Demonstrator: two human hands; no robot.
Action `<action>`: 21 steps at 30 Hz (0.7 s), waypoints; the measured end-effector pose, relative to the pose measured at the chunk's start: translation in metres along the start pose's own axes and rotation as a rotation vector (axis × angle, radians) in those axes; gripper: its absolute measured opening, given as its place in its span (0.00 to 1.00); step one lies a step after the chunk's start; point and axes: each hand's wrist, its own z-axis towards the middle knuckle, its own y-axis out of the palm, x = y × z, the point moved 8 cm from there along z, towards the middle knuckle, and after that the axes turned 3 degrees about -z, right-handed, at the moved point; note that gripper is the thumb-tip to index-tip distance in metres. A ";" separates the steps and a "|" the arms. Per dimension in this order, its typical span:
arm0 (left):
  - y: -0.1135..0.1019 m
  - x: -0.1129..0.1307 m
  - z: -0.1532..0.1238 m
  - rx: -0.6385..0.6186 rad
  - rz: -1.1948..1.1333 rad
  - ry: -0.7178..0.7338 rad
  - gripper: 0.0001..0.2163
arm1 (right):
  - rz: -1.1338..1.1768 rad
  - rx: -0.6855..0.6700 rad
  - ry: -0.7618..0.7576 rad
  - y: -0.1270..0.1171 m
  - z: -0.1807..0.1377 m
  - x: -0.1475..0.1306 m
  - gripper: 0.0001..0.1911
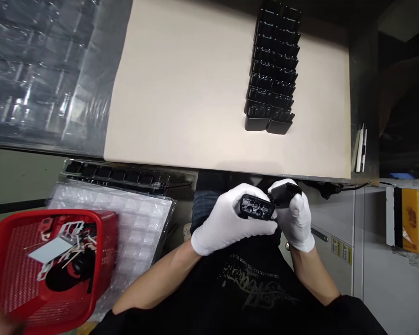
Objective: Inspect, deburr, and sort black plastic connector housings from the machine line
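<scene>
Both my hands wear white gloves and meet just below the table's near edge. My left hand [226, 223] is closed around a black plastic part [256, 207] whose face shows several round holes. My right hand [295, 218] is closed on a second black part [286, 193], held against the first one. On the beige table top [181, 93] stand two neat rows of similar black parts [272, 70], far right of centre.
A red mesh basket [7, 274] with white plastic scraps sits at lower left. Beside it lie clear blister trays [139, 218] and a black tray [118, 174]. Clear trays wrapped in plastic [38, 70] fill the upper left. A yellow control box [415, 218] is at right.
</scene>
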 end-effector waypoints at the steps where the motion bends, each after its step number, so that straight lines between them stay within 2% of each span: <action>1: -0.002 0.004 0.001 0.013 0.049 0.038 0.18 | -0.070 0.016 -0.048 -0.003 0.000 -0.004 0.28; 7: -0.004 0.009 0.005 -0.013 0.095 0.127 0.17 | -0.429 -0.005 -0.283 -0.013 0.001 -0.031 0.31; 12: 0.004 0.006 0.009 -0.090 0.019 0.103 0.17 | -0.619 -0.012 -0.464 -0.016 -0.006 -0.052 0.27; 17: 0.012 0.001 0.013 -0.085 -0.040 0.052 0.19 | -0.718 0.005 -0.526 -0.020 -0.013 -0.063 0.22; 21: 0.023 -0.006 0.014 -0.094 -0.085 -0.004 0.19 | -0.746 0.033 -0.517 -0.029 -0.016 -0.065 0.22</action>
